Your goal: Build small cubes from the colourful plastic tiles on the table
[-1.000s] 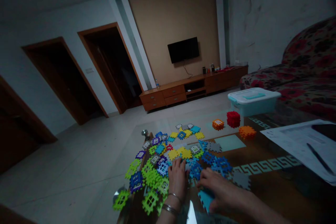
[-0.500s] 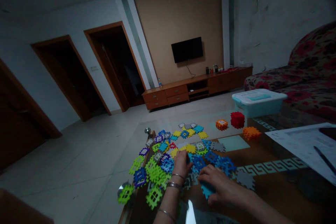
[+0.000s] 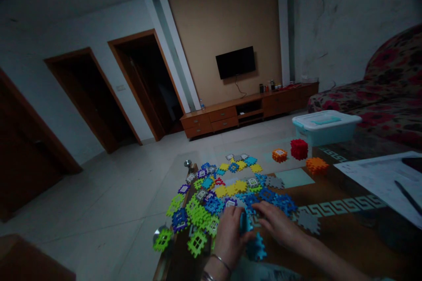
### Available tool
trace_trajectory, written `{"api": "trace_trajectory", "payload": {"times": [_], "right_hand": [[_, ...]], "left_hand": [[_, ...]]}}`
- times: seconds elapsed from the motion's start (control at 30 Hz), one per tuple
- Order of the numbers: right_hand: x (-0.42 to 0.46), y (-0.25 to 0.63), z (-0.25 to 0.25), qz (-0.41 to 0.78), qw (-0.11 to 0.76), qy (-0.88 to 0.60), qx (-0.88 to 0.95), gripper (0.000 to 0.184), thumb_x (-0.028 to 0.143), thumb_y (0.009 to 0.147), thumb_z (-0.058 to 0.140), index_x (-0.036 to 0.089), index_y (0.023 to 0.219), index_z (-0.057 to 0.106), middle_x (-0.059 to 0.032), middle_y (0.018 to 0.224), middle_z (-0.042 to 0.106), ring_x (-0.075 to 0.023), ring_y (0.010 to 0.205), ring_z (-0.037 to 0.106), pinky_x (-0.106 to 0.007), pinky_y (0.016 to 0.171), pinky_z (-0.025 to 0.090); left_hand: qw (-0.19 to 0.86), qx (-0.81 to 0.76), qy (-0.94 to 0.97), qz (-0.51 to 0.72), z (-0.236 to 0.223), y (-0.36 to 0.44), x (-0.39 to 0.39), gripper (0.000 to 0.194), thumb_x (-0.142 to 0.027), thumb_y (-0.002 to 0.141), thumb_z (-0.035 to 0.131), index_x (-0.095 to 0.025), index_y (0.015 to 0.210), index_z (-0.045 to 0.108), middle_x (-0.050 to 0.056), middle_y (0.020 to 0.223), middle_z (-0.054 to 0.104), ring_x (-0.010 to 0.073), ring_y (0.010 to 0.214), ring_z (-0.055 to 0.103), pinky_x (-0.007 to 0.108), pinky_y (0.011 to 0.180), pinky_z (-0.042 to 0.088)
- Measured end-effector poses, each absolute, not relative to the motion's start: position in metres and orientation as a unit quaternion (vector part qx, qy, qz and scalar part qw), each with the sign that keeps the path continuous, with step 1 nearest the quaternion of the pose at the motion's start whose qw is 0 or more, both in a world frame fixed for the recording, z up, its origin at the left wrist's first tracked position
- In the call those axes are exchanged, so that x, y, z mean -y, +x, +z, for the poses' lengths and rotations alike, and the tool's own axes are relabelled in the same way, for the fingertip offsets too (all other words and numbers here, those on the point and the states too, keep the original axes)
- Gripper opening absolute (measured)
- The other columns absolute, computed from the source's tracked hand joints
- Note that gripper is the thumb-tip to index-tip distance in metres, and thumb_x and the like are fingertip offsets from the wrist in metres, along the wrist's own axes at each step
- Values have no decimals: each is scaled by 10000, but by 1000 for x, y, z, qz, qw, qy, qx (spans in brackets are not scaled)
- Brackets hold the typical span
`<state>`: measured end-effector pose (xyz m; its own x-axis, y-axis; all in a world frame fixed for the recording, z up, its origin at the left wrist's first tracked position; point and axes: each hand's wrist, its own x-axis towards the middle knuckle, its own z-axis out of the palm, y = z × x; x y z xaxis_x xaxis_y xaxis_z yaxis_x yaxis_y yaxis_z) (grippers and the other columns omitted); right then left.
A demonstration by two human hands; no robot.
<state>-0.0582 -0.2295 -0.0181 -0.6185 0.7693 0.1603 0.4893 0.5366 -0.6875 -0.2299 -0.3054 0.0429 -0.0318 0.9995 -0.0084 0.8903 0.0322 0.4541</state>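
My left hand (image 3: 231,230) is closed on a light blue interlocking tile (image 3: 243,223), its fingers on the far side and its thumb near the lower edge. A bangle circles that wrist. To its right, my right hand (image 3: 275,221) has its fingers stretched apart, near the held tile, with nothing visible in them. Below the two hands lies another light blue tile (image 3: 256,248) with toothed edges. Dark blue tiles (image 3: 285,203) lie just beyond my right hand, and green tiles (image 3: 199,219) spread out left of my left hand.
Yellow tiles (image 3: 231,189) lie farther back on the glass-topped table. At right are a red block stack (image 3: 299,149), orange stacks (image 3: 317,165), a grey tile (image 3: 309,221), paper with a pen (image 3: 409,197), and a lidded teal box (image 3: 326,134).
My left hand has drawn back from the yellow tiles toward me and now holds a light blue tile. My right hand has lifted off the light blue tile it was covering.
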Motion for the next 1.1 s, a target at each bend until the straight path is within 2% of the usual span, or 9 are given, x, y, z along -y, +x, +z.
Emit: {"api": "trace_trajectory", "payload": {"times": [0.2,0.3,0.47,0.57,0.67,0.73,0.93,1.0,1.1], "right_hand": [[222,-56,-11,313,236,-366,844,291,104,826,492,167,1036,685,-103,1037,680,-225,994,628,-337,890,470],[224,-60,-10,311,221,-360,851,275,111,815,508,182,1013,686,-93,1031,678,-221,975,631,-331,872,472],[207,-92,-7,294,245,-336,861,327,99,787,518,181,1058,680,-104,1081,674,-236,1067,600,-364,955,445],[192,-127,-4,305,253,-305,866,435,40,704,527,176,1088,678,-104,1131,678,-236,1119,584,-386,1014,412],[180,-167,-5,311,224,-262,886,597,29,629,593,176,1206,639,-122,1259,640,-266,1196,550,-415,1045,393],[175,-189,-6,300,191,-243,902,665,61,615,674,177,1266,606,-133,1317,611,-291,1229,528,-428,1056,383],[172,-207,16,187,65,-283,939,847,216,509,885,217,1300,579,-125,1306,614,-345,1232,504,-444,1023,395],[175,-199,31,131,60,-341,929,817,180,534,870,206,1296,575,-149,1274,623,-355,1206,518,-444,988,412],[180,-182,49,83,80,-411,904,638,56,639,752,159,1249,599,-201,1203,644,-370,1179,534,-460,968,403]], "left_hand": [[196,-682,704,18,34,-206,318,595,-237,656,814,-230,1203,580,62,1299,574,296,1211,483,442,1021,417],[205,-676,707,16,34,-209,317,582,-243,652,820,-230,1185,590,65,1310,568,297,1219,473,442,1011,426],[227,-669,706,50,31,-216,316,739,-339,657,832,-262,1320,513,77,1364,530,307,1236,453,458,1055,374],[211,-694,681,99,29,-227,318,603,-352,746,747,-271,1303,533,60,1356,536,285,1248,446,428,1075,343],[154,-731,645,162,29,-247,320,371,-247,834,598,-261,1205,598,40,1272,576,242,1188,482,368,1026,367],[112,-758,616,181,28,-263,320,288,-193,861,504,-225,1118,629,54,1193,598,234,1135,505,354,987,381],[34,-806,560,188,23,-300,310,324,-161,890,386,-189,1122,610,87,1213,578,243,1183,471,361,985,350],[34,-819,550,163,22,-303,308,328,-178,891,392,-202,1137,607,83,1233,574,244,1201,460,365,981,339],[43,-827,548,113,21,-302,307,353,-182,868,417,-220,1170,595,74,1288,564,251,1232,443,391,990,317]]}}
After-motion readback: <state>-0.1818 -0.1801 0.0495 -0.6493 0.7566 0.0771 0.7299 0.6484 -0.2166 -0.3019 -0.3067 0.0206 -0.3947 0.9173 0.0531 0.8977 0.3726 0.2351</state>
